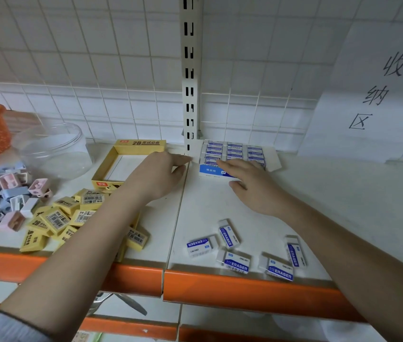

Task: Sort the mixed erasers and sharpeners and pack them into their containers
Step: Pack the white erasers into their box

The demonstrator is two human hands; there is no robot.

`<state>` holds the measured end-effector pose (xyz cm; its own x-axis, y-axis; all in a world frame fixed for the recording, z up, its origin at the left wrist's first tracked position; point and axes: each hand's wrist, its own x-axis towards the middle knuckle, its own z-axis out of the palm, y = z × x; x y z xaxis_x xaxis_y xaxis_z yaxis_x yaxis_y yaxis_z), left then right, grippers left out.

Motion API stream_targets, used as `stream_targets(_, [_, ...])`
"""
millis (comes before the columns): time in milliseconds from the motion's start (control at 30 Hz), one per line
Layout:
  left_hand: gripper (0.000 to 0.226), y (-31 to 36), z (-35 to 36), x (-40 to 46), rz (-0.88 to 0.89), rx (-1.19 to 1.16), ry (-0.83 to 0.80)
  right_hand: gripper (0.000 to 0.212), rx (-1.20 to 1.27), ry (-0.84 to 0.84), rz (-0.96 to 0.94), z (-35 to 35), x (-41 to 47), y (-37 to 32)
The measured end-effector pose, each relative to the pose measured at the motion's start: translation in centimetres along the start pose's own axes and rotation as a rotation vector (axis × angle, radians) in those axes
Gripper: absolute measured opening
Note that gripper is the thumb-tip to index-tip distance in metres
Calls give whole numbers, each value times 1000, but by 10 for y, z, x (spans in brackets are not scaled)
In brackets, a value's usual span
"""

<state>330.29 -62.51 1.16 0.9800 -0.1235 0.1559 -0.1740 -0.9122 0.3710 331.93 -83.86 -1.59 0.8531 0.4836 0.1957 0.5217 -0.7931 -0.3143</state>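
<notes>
The packing of the blue erasers is in hand. The blue box (220, 172) stands at the back of the shelf (331, 206), just right of the upright post (190, 95), and is nearly filled with rows of blue-and-white erasers. The left hand (157, 176) is laid by the box's left flap, fingers loosely extended; whether the flap is pinched cannot be told from this angle. The right hand (252, 186) is spread flat, fingers straight, over the front row, and nothing is held.

Five loose erasers (235, 261) lie near the shelf's front edge. One of these would need to be picked up next and slotted into the remaining gap, label up.

To the left, the yellow box (126, 159) is seen empty, with yellow erasers (72, 218) heaped before it. Pastel sharpeners (0, 196) are piled beside a clear tub (54, 149).
</notes>
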Motion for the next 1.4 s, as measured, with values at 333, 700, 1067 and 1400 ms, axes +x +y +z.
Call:
stream_targets(333, [38,4,-2,-6,-43,-30,-70,53,-116,-45,70,-4,-3,-15])
stream_targets(700, [34,21,-11,-38,-1,-57,-43,34,123,35,121,-40,-40,-24])
stream_targets(1067, [31,46,-15,-93,-21,-99,-135,26,106,-96,502,-59,-108,-29])
stream_targets(1400, [40,52,-3,-104,-31,-24,-261,36,60,-85,648,-60,-127,-32])
